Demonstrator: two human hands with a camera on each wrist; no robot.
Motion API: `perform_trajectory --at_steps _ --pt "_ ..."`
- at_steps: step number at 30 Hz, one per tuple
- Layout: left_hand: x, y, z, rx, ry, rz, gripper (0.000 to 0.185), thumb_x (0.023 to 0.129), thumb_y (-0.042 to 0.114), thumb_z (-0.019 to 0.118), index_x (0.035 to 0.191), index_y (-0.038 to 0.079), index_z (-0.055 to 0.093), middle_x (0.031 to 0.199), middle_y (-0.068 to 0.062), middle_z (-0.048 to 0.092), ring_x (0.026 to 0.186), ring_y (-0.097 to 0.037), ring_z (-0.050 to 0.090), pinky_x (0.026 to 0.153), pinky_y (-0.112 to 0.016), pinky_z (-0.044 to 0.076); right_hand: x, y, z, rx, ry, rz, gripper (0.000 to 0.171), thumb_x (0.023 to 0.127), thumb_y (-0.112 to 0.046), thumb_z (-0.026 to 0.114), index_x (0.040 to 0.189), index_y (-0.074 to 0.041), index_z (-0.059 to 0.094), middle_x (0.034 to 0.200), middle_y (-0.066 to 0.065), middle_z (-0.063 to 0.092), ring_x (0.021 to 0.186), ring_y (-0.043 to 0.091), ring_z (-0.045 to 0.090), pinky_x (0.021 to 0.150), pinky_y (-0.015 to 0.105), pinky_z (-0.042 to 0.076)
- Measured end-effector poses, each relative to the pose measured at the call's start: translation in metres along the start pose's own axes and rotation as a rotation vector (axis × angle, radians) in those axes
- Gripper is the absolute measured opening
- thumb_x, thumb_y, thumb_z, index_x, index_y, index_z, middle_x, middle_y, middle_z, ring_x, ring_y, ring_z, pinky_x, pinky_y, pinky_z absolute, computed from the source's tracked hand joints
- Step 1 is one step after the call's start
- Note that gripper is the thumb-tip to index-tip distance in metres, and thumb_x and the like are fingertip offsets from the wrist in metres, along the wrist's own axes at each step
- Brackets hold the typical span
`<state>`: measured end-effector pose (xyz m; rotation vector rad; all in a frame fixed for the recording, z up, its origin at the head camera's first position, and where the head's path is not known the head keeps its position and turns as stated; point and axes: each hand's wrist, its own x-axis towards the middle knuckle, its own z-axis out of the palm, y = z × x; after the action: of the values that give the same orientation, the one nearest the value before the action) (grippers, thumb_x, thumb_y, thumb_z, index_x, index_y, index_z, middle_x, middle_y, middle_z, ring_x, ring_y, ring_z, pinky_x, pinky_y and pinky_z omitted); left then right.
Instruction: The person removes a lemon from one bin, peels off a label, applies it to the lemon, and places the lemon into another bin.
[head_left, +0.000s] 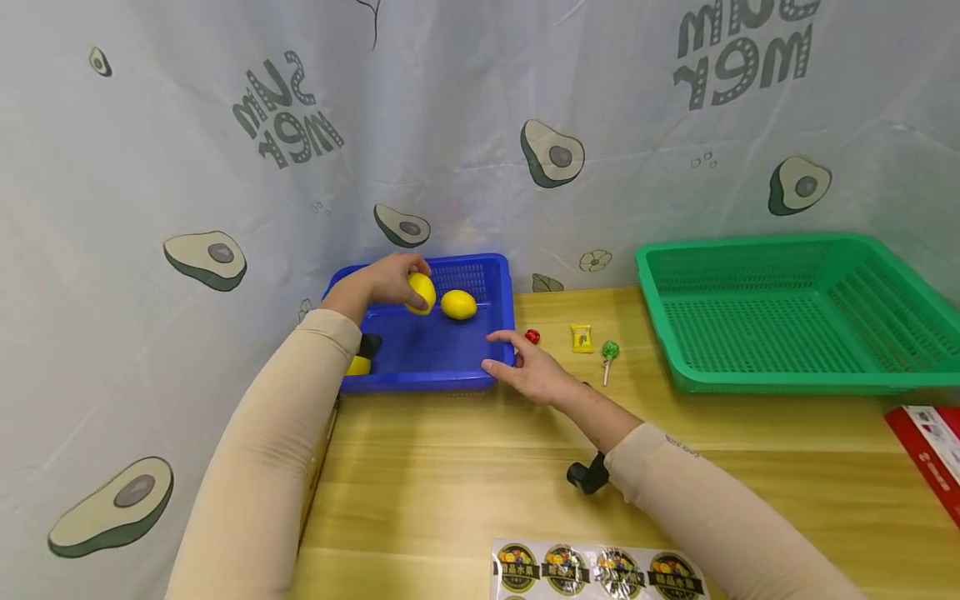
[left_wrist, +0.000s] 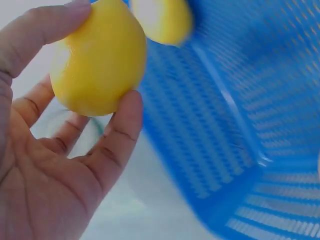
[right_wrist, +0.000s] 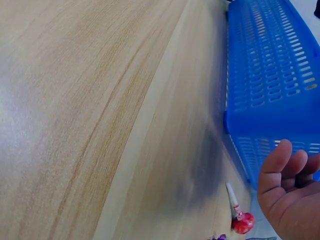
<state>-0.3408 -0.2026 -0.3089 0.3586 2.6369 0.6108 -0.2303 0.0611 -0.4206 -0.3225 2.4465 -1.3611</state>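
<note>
Over the blue plastic basket (head_left: 420, 382) at left, the left hand (head_left: 386, 279) pinches a lemon (head_left: 422, 291) between its thumb and fingers; a second lemon (head_left: 459, 305) lies just right, inside. By the basket's right wall, the right hand (head_left: 536, 373) has thumb and forefinger spread apart. Farther right, the counter (head_left: 450, 467) carries a yellow-wrapped candy (head_left: 582, 338) and green lollipop (head_left: 611, 350).

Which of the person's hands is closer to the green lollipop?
The right hand: it is to the left of the green lollipop, by the blue basket's right edge. The left hand is farther left, holding a lemon over the basket.
</note>
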Motion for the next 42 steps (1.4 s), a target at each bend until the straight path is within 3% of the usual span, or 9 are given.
perform_trajectory --at_steps 3,7,14,18,22,28,31,37,42 --pt "-0.022 0.008 0.001 0.007 0.097 0.074 0.061 0.082 0.022 0.084 0.133 0.011 0.053 0.148 -0.021 0.037 0.127 -0.036 0.046 0.100 -0.048 0.050 0.000 0.001 0.001 0.005 -0.007 -0.002 0.054 0.099 -0.045 0.066 0.147 -0.029 0.047 0.087 0.007 0.047 0.074 0.022 0.048 0.060 0.028 0.038" --pt "-0.057 0.018 0.013 -0.063 0.187 0.154 0.061 0.080 0.024 0.086 0.130 0.014 0.053 0.145 -0.018 0.036 0.120 -0.035 0.050 0.096 -0.048 0.052 0.002 0.003 0.002 0.016 0.002 -0.008 0.055 0.098 -0.047 0.065 0.147 -0.027 0.047 0.087 0.007 0.047 0.075 0.022 0.048 0.061 0.028 0.039" --pt "-0.120 0.022 0.064 -0.199 0.349 0.220 0.059 0.081 0.019 0.086 0.131 0.015 0.054 0.135 -0.014 0.040 0.107 -0.031 0.052 0.089 -0.042 0.055 0.001 0.003 0.001 0.034 0.006 0.000 0.055 0.099 -0.043 0.065 0.148 -0.026 0.047 0.088 0.008 0.046 0.075 0.023 0.048 0.062 0.028 0.038" --pt "-0.147 0.020 0.102 -0.253 0.354 0.233 0.057 0.080 0.014 0.086 0.129 0.015 0.057 0.132 -0.014 0.041 0.106 -0.030 0.053 0.088 -0.042 0.055 0.001 0.002 -0.001 0.035 -0.007 -0.002 0.056 0.099 -0.044 0.065 0.149 -0.024 0.047 0.089 0.008 0.046 0.075 0.022 0.048 0.062 0.028 0.039" --pt "-0.165 0.022 0.132 -0.278 0.274 0.217 0.055 0.079 0.014 0.087 0.126 0.016 0.058 0.129 -0.013 0.044 0.103 -0.027 0.057 0.087 -0.041 0.056 0.001 0.001 -0.004 0.048 -0.019 -0.022 0.059 0.099 -0.044 0.065 0.151 -0.023 0.046 0.087 0.006 0.046 0.070 0.020 0.048 0.060 0.026 0.039" --pt "-0.167 0.030 0.165 -0.284 0.064 0.260 0.056 0.076 0.016 0.087 0.125 0.017 0.061 0.126 -0.008 0.050 0.102 -0.020 0.057 0.088 -0.036 0.055 -0.014 -0.003 -0.022 0.104 -0.023 -0.062 0.064 0.101 -0.042 0.063 0.157 -0.021 0.040 0.084 0.004 0.043 0.071 0.020 0.047 0.064 0.028 0.045" --pt "-0.160 0.038 0.178 -0.223 0.010 0.285 0.056 0.075 0.018 0.088 0.125 0.018 0.062 0.127 -0.005 0.053 0.102 -0.017 0.057 0.090 -0.032 0.053 -0.033 -0.006 -0.036 0.089 0.012 -0.089 0.060 0.102 -0.040 0.062 0.156 -0.022 0.041 0.082 0.005 0.047 0.073 0.025 0.051 0.065 0.031 0.048" --pt "-0.130 0.060 0.201 -0.098 -0.069 0.353 0.058 0.077 0.022 0.088 0.130 0.015 0.065 0.123 -0.003 0.058 0.102 -0.011 0.055 0.093 -0.025 0.049 -0.082 0.002 -0.060 0.043 0.079 -0.132 0.052 0.106 -0.033 0.056 0.154 -0.018 0.042 0.081 0.010 0.053 0.072 0.027 0.055 0.064 0.029 0.049" --pt "-0.098 0.081 0.217 -0.055 -0.093 0.358 0.060 0.080 0.029 0.087 0.134 0.018 0.063 0.125 -0.003 0.058 0.100 -0.009 0.055 0.090 -0.022 0.049 -0.127 0.017 -0.075 -0.059 0.119 -0.122 0.050 0.107 -0.034 0.053 0.153 -0.018 0.043 0.084 0.009 0.054 0.073 0.020 0.055 0.065 0.029 0.050"
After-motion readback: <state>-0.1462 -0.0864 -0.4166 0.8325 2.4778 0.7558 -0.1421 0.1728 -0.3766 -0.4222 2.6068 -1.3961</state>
